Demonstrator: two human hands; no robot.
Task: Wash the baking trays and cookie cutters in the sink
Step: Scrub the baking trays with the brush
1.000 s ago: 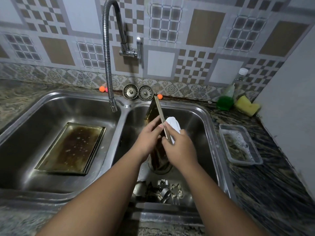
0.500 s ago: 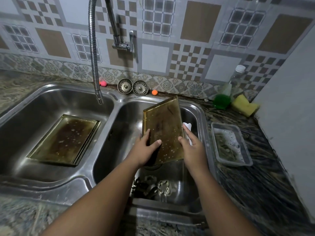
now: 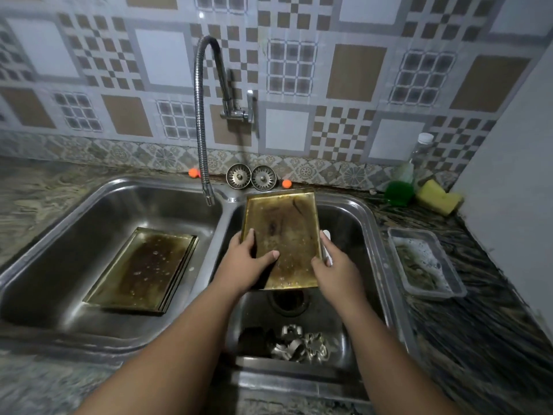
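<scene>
A tray lies in the left basin. A second tray stands tilted over the right basin, with cutters before it (near end). The faucet and strainers sit behind. A container lies right of the right basin, with a sponge behind it.

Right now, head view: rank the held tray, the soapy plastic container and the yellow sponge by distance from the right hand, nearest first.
1. held tray: the right hand grips its right edge.
2. soapy plastic container: off to that hand's right.
3. yellow sponge: right rear corner.
</scene>
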